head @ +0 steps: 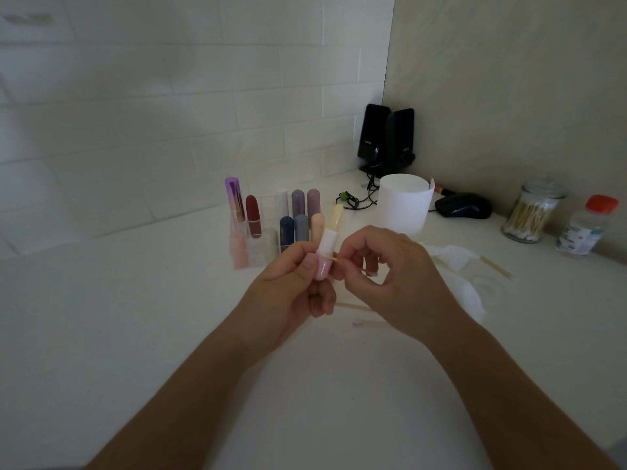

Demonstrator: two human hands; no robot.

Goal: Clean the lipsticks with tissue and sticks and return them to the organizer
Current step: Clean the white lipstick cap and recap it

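My left grip [288, 290] is raised at mid-view, thumb pressed on the front of a lipstick [328, 240] and fingers curled round its lower part, holding it near upright. My right grip [403, 279] sits just beside it at the same height, back of the hand uppermost, thumb and forefinger pinching a thin stick [334, 258] whose tip meets the lipstick, remaining fingers curled under. Both forearms are bare, entering from the lower edge and converging.
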